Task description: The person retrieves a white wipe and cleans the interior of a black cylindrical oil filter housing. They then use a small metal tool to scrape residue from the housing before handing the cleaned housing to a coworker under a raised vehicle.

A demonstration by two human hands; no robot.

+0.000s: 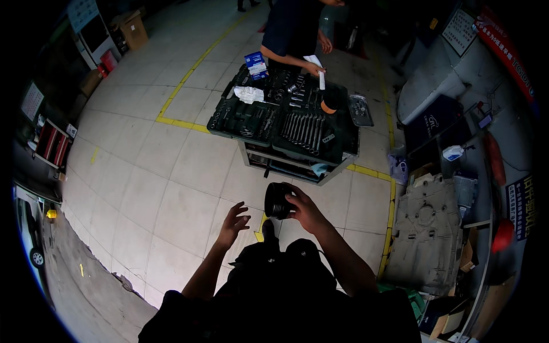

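Observation:
In front of my body, above the tiled floor, my right hand point(302, 209) grips a black ribbed cylinder point(275, 200) from its right side. It is about as wide as the hand and too dark to tell its exact kind. To the left of the cylinder, apart from it, my left hand point(233, 223) is held up with its fingers spread and nothing in it. Beyond both hands stands a tool cart point(250, 152) with an open dark tool case point(229, 129) on top. A row of combination wrenches point(303, 130) and several sockets lie in the case.
Behind the cart another person point(290, 28) holds a white strip point(315, 64). On the cart are blue-and-white boxes point(257, 64), a crumpled white cloth point(249, 94) and an orange-and-black round thing point(329, 106). A metal tray point(360, 110) sits at its right. A large grey panel point(426, 228) lies at right.

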